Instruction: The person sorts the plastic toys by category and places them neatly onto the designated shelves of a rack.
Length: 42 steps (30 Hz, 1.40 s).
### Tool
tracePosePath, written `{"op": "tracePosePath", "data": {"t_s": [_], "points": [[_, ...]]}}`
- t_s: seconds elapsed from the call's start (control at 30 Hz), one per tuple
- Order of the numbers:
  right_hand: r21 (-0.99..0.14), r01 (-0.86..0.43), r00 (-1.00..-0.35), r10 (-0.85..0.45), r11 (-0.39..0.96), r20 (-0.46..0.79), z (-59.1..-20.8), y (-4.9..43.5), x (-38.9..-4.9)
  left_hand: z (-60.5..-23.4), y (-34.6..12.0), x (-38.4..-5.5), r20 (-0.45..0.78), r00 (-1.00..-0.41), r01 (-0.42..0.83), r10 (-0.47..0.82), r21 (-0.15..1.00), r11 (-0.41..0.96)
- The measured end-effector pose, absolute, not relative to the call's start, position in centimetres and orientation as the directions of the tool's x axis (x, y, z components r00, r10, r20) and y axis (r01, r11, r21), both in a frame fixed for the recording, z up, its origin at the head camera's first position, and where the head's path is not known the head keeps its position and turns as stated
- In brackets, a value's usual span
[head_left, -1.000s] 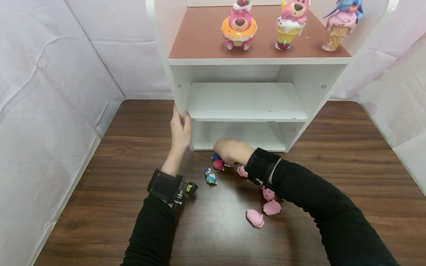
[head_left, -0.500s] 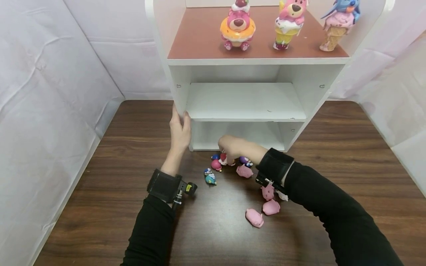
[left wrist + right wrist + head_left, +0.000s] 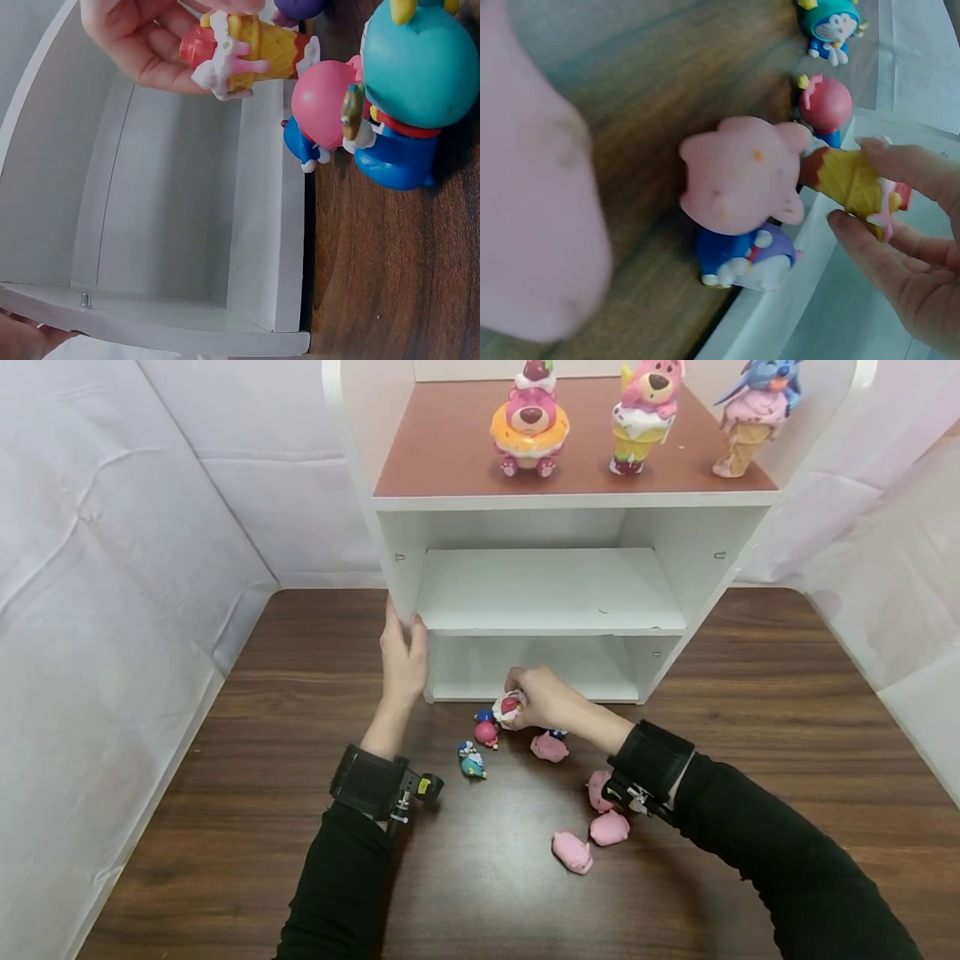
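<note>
**Pinching the cone figurine [image 3: 508, 709], now better in view**

At left, resting the left hand [image 3: 405, 664], fingers straight, against the white cabinet [image 3: 570, 503]. Next, leaving the teal-headed figurine [image 3: 472, 762] on the tabletop [image 3: 480, 877]. Then holding the cone figurine in the right hand [image 3: 546, 697], roughly upright by the bottom compartment [image 3: 472, 668], less covered than half a second ago: seemingly a settled grip.
</note>
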State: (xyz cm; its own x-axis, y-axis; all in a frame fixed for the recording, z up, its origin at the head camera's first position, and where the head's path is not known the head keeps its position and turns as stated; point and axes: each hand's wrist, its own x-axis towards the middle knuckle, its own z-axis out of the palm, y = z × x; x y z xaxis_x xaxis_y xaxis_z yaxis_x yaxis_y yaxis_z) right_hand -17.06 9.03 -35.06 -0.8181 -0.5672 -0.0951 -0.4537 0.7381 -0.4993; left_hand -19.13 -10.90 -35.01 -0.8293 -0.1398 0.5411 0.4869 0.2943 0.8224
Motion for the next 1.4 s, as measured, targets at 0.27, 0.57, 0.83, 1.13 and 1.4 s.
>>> {"op": "tracePosePath", "data": {"t_s": [0.27,0.57,0.83,1.13,1.4], "points": [[-0.535,-0.491,-0.819,-0.573,0.688,0.015,-34.2,9.6,-15.4,-35.1,-11.0,-19.0,0.542,-0.829,0.489,-0.139,0.823,0.290],[-0.507,-0.577,-0.779,-0.618,0.640,0.107,-30.2,9.6,-13.2,-32.4,-10.3,-17.0,0.531,-0.836,0.479,-0.139,0.830,0.286],[-0.431,-0.701,-0.691,-0.690,0.569,0.213,-24.7,8.9,-11.9,-31.8,-10.2,-16.8,0.540,-0.830,0.487,-0.142,0.825,0.287],[-0.296,-0.794,-0.605,-0.738,0.531,0.298,-18.2,7.9,-12.0,-31.9,-10.1,-16.8,0.547,-0.825,0.493,-0.142,0.819,0.293],[-0.195,-0.802,-0.592,-0.710,0.564,0.382,-12.9,6.6,-13.1,-32.1,-10.2,-17.0,0.555,-0.815,0.495,-0.164,0.815,0.300]]}}
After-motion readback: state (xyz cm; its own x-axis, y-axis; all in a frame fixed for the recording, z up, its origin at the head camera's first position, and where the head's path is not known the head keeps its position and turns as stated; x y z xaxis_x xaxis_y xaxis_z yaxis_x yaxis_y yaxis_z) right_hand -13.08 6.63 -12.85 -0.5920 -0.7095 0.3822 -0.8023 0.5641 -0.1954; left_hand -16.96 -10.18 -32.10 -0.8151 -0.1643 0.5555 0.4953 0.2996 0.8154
